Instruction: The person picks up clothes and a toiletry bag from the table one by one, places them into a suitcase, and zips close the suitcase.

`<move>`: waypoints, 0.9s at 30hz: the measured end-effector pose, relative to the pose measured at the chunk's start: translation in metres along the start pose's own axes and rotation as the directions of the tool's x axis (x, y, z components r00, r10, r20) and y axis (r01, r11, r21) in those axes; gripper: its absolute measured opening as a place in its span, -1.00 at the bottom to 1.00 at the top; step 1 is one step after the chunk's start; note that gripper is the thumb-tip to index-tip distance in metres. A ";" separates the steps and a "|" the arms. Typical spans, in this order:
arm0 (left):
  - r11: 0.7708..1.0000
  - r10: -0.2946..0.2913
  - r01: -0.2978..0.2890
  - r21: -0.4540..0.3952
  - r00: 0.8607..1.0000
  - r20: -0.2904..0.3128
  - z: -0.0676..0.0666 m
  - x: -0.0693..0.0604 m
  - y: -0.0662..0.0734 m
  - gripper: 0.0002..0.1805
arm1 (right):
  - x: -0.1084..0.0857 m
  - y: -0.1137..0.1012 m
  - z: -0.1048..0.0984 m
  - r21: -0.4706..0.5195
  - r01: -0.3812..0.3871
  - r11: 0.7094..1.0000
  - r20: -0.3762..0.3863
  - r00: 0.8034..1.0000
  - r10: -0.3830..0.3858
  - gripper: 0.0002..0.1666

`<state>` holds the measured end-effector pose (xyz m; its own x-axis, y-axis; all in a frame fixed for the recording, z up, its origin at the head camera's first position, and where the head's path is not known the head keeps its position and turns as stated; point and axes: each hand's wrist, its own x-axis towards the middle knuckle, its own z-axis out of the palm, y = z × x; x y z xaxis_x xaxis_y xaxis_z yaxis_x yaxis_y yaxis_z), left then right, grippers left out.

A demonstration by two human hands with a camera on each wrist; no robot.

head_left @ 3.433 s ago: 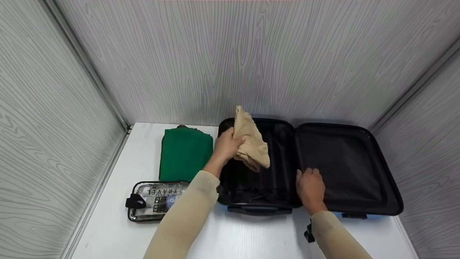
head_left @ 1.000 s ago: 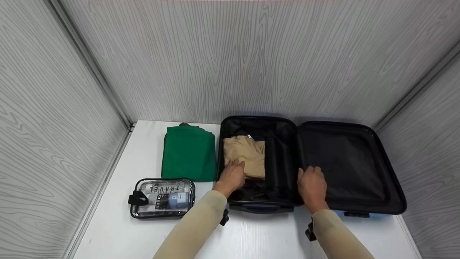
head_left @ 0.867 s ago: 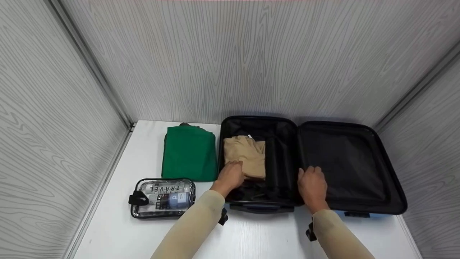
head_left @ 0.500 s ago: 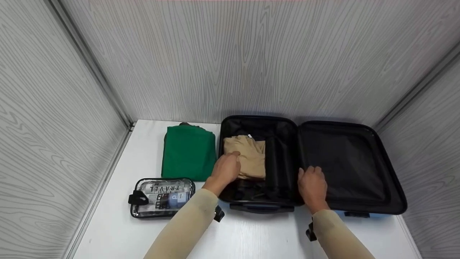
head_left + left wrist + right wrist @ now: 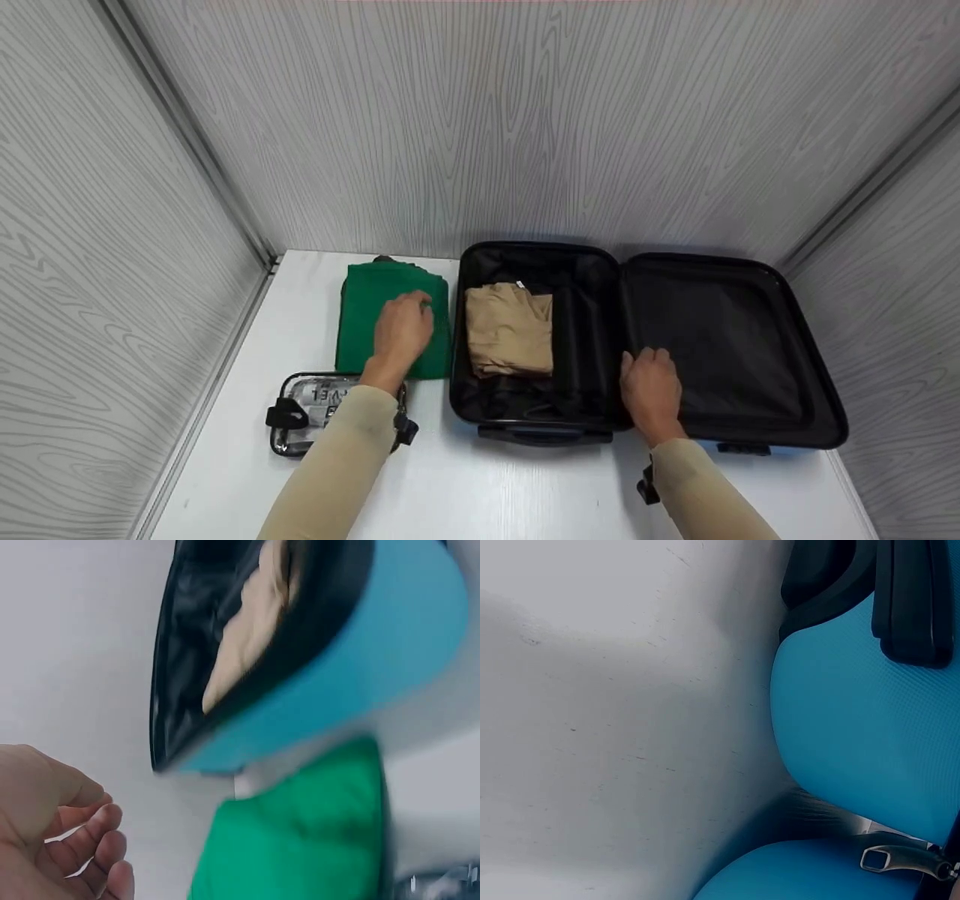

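My left hand (image 5: 403,328) is above a folded green garment (image 5: 367,300), its fingers loosely bent and holding nothing. In the left wrist view, that left hand (image 5: 64,832) is apart from the green garment (image 5: 300,832). A folded tan garment (image 5: 510,330) lies in the left half of an open suitcase (image 5: 585,352), black inside. At the inner rim of the suitcase's right half, my right hand (image 5: 651,390) grips the edge with curled fingers. The right wrist view has the blue outer shell (image 5: 855,720) and a zipper pull (image 5: 904,859), with the right hand almost wholly out of frame.
A clear travel pouch (image 5: 300,390) with a black strap lies in front of the green garment, partly hidden by the left forearm. Everything stands on a white table (image 5: 510,495) between grey wood-grain walls. The suitcase's carry handle (image 5: 544,436) faces the near side.
My left hand put the tan garment into the suitcase, smoothed it, then left it and moved left over the green garment. The right hand has stayed on the suitcase edge.
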<state>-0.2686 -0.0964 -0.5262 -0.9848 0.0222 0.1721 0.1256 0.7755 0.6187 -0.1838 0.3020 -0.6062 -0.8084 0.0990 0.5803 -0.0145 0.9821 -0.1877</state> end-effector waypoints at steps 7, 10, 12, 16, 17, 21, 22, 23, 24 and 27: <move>0.996 -0.083 0.084 0.030 0.996 -0.008 -0.015 0.003 -0.044 -0.71 | -0.002 0.000 -0.002 0.008 -0.043 0.999 0.035 0.998 0.043 -0.57; 0.990 -0.132 0.131 0.056 0.991 0.016 -0.019 0.004 -0.063 -0.69 | -0.003 -0.001 -0.004 0.010 -0.050 0.999 0.045 0.998 0.050 -0.58; 0.982 -0.176 0.173 0.070 0.983 0.041 -0.022 0.003 -0.076 -0.68 | -0.005 -0.002 -0.005 0.010 -0.052 0.999 0.052 0.997 0.051 -0.57; 0.962 -0.265 0.257 0.093 0.960 0.087 -0.028 0.002 -0.097 -0.65 | -0.006 -0.003 -0.006 0.010 -0.057 0.998 0.061 0.997 0.056 -0.57; 0.958 -0.279 0.270 0.097 0.955 0.099 -0.029 0.002 -0.100 -0.64 | -0.006 -0.003 -0.006 0.009 -0.058 0.998 0.061 0.996 0.057 -0.57; 0.944 -0.325 0.312 0.105 0.936 0.137 -0.033 -0.001 -0.113 -0.62 | -0.006 -0.005 -0.007 -0.003 -0.056 0.998 0.065 0.996 0.056 -0.56; 0.941 -0.334 0.322 0.105 0.931 0.146 -0.033 -0.002 -0.115 -0.62 | -0.006 -0.005 -0.007 -0.005 -0.058 0.998 0.069 0.996 0.058 -0.56; 0.938 -0.345 0.332 0.103 0.926 0.153 -0.033 -0.003 -0.117 -0.62 | -0.006 -0.005 -0.008 -0.008 -0.059 0.998 0.073 0.996 0.060 -0.56; 0.934 -0.354 0.341 0.103 0.921 0.159 -0.033 -0.003 -0.119 -0.62 | -0.006 -0.005 -0.008 -0.008 -0.062 0.998 0.079 0.995 0.062 -0.56; 0.927 -0.374 0.361 0.105 0.911 0.173 -0.032 -0.004 -0.124 -0.55 | -0.006 -0.006 -0.009 -0.005 -0.072 0.997 0.095 0.993 0.072 -0.56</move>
<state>-0.2767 -0.2128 -0.5790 -0.9649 -0.1613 -0.2072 -0.2517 0.7930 0.5549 -0.1733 0.2970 -0.6016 -0.8594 0.1543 0.4875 0.0470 0.9732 -0.2253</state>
